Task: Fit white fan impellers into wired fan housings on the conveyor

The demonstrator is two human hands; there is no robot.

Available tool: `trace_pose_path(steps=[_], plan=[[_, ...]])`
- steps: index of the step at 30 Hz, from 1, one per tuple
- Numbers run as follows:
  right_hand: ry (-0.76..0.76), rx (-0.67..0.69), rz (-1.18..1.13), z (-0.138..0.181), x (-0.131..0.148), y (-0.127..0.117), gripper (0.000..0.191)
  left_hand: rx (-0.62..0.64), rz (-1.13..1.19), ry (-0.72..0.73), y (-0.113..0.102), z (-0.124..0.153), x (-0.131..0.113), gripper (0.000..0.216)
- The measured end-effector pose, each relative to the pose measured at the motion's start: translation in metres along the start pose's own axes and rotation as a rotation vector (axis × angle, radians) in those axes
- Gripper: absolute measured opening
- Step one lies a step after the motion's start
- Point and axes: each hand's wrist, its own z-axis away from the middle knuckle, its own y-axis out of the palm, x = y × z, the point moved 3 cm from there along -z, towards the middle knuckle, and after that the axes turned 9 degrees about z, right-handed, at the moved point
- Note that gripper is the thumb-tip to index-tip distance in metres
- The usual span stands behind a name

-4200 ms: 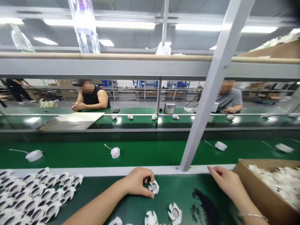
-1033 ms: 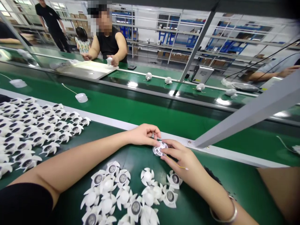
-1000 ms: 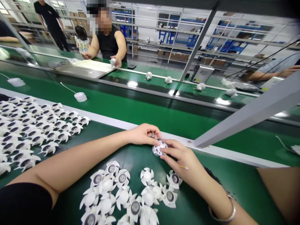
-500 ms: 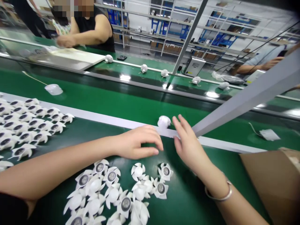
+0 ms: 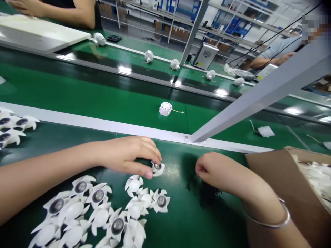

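A white plastic fan rotor [image 5: 157, 168] lies hub-up, round with no long axis, its blades splayed, touching the curled fingertips [image 5: 157, 157] of the left hand [image 5: 128, 156]; whether they grip it cannot be told. The right hand [image 5: 214, 168], curled closed and empty, rests further right, near a cardboard box [image 5: 271, 193] full of white rotors [image 5: 314, 179].

- Bright, even indoor light across the whole scene
- Glossy white glare patches on the far green conveyor belt [image 5: 124, 70]
- Only soft shadows under the white plastic fan rotors [image 5: 134, 184]
- Wide-angle bending tilts the metal upright [image 5: 193, 31] near the edges
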Motion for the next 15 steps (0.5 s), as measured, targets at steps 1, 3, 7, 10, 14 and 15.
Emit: trace_pose_path(steps=[1,3,7,10,14,15], plan=[[0.008,-0.004,0.021,0.0,0.002,0.0,0.025,-0.033,-0.007,0.005,-0.002,0.0,0.005,0.031],[0.023,-0.014,0.066,0.001,0.007,0.0,0.026,-0.086,-0.017,0.022,-0.003,0.002,0.014,0.027],[0.104,-0.064,0.177,0.003,0.023,0.001,0.023,-0.146,-0.044,0.062,0.003,0.002,0.025,0.03],[0.165,-0.159,0.246,0.003,0.036,0.003,0.024,-0.16,-0.072,0.071,0.006,0.001,0.024,0.028],[0.197,-0.299,0.287,0.004,0.046,0.008,0.029,-0.179,-0.077,0.093,0.007,0.001,0.021,0.02],[0.203,-0.325,0.288,0.004,0.047,0.01,0.028,-0.19,-0.092,0.106,0.007,0.002,0.02,0.018]])
